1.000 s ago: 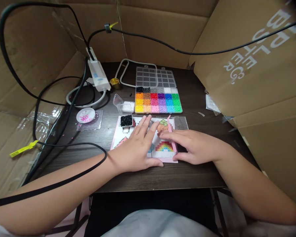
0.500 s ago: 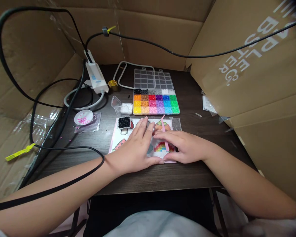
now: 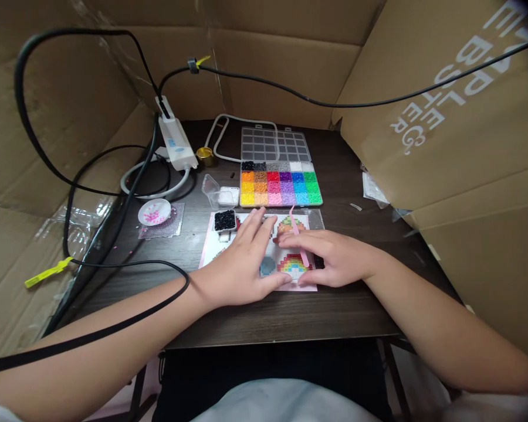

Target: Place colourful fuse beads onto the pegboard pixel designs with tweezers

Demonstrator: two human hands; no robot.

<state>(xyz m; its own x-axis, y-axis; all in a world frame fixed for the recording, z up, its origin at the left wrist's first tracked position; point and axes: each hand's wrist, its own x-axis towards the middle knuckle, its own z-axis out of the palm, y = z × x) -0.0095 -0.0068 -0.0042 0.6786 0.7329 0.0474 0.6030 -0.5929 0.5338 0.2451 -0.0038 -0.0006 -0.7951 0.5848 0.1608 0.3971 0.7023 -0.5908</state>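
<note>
My left hand [image 3: 242,258] lies flat with fingers stretched over the printed pattern sheet [image 3: 209,249], which shows pixel pictures, among them a rainbow [image 3: 294,265]. Its thumb points right, close to the thumb of my right hand [image 3: 334,255]. Pink tweezers [image 3: 300,237] sit among the bent fingers of my right hand, their bent tip pointing away from me and their other end above the rainbow. A clear pegboard [image 3: 315,218] shows at the sheet's upper right. Beyond my left fingertips, a small box of black beads [image 3: 224,220] stands on the sheet.
A sorted bead case [image 3: 280,184] with its lid open is behind the sheet. Left of it are a small box of white beads [image 3: 229,195] and a gold cup [image 3: 205,156]. A dish of pink beads [image 3: 155,212], a power strip [image 3: 176,143] and cables fill the left.
The view has shifted slightly. My right hand has tilted the tweezers, their near end swinging right, and more of the rainbow shows. My left hand stays flat on the sheet.
</note>
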